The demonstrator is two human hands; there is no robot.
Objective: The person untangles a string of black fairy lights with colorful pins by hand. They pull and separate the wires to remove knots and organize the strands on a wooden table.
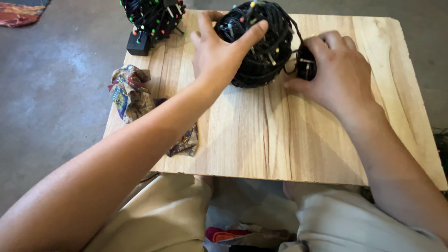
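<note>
A ball of black wire strung with small coloured bulbs (263, 51) rests on a light wooden board (289, 135). My left hand (219, 49) grips the ball from its left side, thumb across the top. To the right, my right hand (338, 72) closes around a small black part (305, 65) joined to the ball by the wire. A second bundle of the same black wire and bulbs (154, 18), with a black box (138, 44) at its base, stands at the board's far left corner.
A crumpled patterned cloth (130, 91) lies on the board's left edge, partly under my left forearm. The board rests over my lap on beige trousers (163, 214). Grey concrete floor (51, 84) surrounds it, with a red patterned mat (18, 11) at the far left.
</note>
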